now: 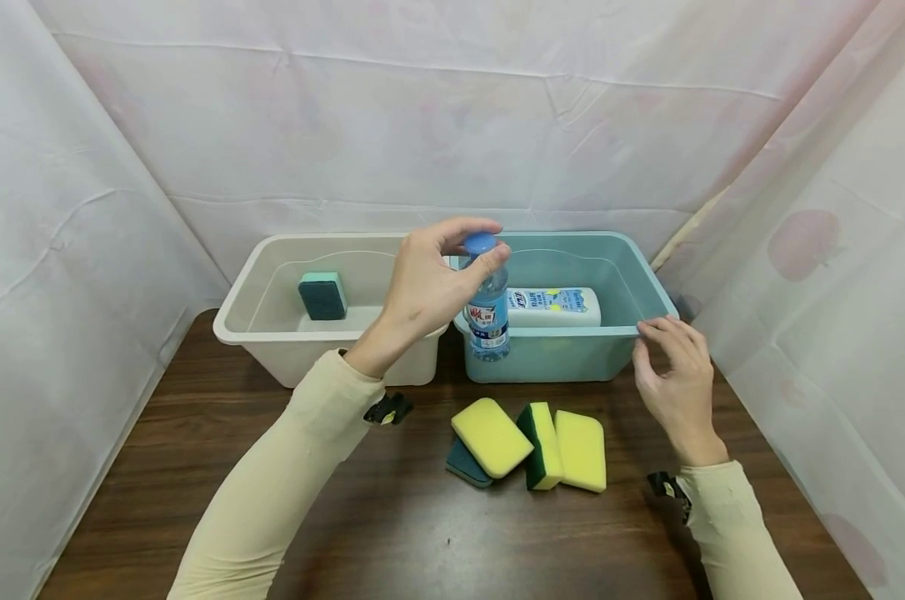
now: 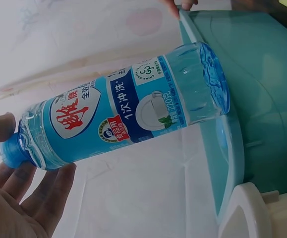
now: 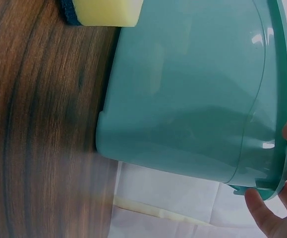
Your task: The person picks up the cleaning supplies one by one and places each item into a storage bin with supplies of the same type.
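- The left hand (image 1: pixel 433 279) has its fingers grasping a blue-capped bottle (image 1: pixel 490 325) by the cap end, at the near-left corner of the teal bin (image 1: pixel 550 358).
- The right hand's (image 1: pixel 677 383) fingers grip that bin's near-right rim.
- Yellow-and-green sponges (image 1: pixel 492 437) rest nearby on the desk (image 1: pixel 415 525).

Left bin (image 1: pixel 332 337): left of/behind left hand (image 1: pixel 432 279), 1 sponge (image 1: pixel 322 297) inside. Held bottle (image 1: pixel 488 323): below left hand. Right bin (image 1: pixel 565 360): left of right hand (image 1: pixel 673 375), 1 lying bottle (image 1: pixel 561 308) inside. 4 sponges (image 1: pixel 546 446): on table (image 1: pixel 422 533), near side of both hands.
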Demonstrator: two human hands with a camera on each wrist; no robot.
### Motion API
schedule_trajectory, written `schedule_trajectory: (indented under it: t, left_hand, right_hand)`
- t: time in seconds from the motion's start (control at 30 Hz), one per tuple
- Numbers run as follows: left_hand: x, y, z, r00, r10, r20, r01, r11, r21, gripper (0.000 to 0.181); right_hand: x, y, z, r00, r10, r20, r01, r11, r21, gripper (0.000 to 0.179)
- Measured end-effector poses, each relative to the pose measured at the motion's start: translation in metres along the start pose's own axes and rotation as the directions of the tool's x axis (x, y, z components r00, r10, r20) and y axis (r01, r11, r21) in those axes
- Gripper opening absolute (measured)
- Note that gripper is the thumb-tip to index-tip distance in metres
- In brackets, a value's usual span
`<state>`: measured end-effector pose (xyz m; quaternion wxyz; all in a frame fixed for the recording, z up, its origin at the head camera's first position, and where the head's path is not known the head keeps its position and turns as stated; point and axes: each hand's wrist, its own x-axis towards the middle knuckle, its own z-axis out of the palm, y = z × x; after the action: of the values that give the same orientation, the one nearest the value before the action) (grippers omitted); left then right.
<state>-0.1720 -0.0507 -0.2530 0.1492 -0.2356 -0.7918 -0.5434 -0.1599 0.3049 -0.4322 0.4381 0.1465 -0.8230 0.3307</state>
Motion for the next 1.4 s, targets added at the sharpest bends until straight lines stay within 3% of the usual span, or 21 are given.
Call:
schedule_trajectory:
  t: [0.37, 1.03, 1.4]
  left_hand:
    - [0.005, -0.002, 0.005, 1.000, 0.011, -0.023, -0.011, 1.000, -0.010, 0.031]
    - [0.011, -0.006, 0.022, 0.998, 0.023, -0.054, -0.029, 0.993, -0.117, 0.032]
    - [0.015, -0.004, 0.025, 0.998, 0.011, -0.054, -0.016, 0.995, -0.094, 0.034]
  right_hand:
    - [0.000, 0.001, 0.003, 1.000, -0.012, 0.005, 0.012, 1.000, 0.006, 0.021]
    - [-0.001, 0.001, 0.000, 1.000, -0.010, -0.001, 0.010, 1.000, -0.007, 0.022]
    - [-0.001, 0.000, 0.004, 1.000, -0.019, -0.011, 0.019, 1.000, -0.001, 0.021]
